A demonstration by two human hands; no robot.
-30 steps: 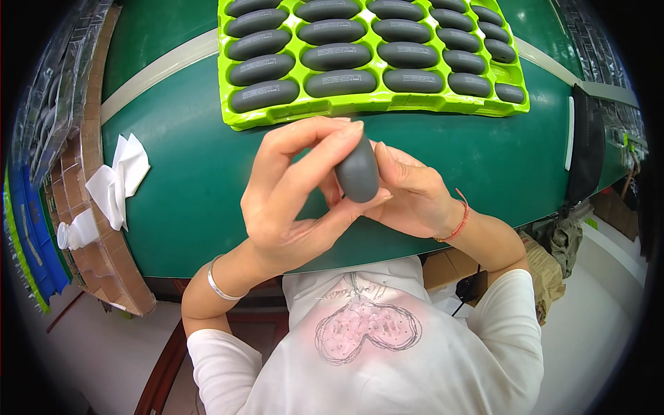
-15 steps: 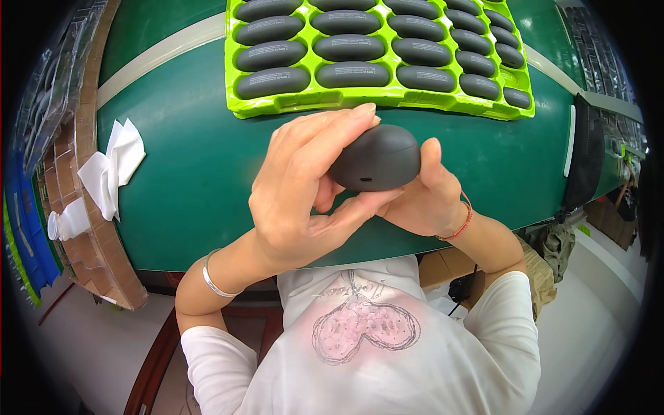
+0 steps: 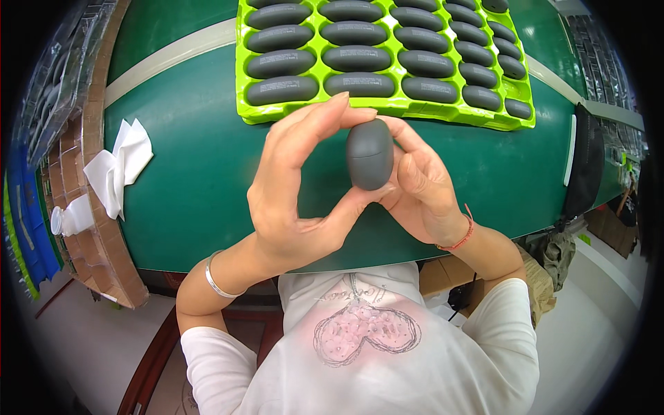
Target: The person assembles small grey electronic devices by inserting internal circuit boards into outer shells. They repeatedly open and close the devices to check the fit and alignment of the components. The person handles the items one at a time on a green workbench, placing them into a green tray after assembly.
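I note left hand (image 3: 278,197) and right hand (image 3: 430,197) gripping the grey case (image 3: 369,155) between them, visible long axis fore-and-aft, right palm nearer.

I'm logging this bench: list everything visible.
table: one, green, centre
case: one, grey, above table
tray: one, lime, far
tray cases: over twenty, grey, in tray
sheet: one, white, left
bottle: one, white, left
carton: one, brown, left
panel: one, blue, left
fabric: one, black, right
bag: one, tan, right
shirt: one, white, bottom
bangle: one, silver, left wrist
bracelet: one, red, right wrist
left hand: one, bare, holding case
right hand: one, bare, at case
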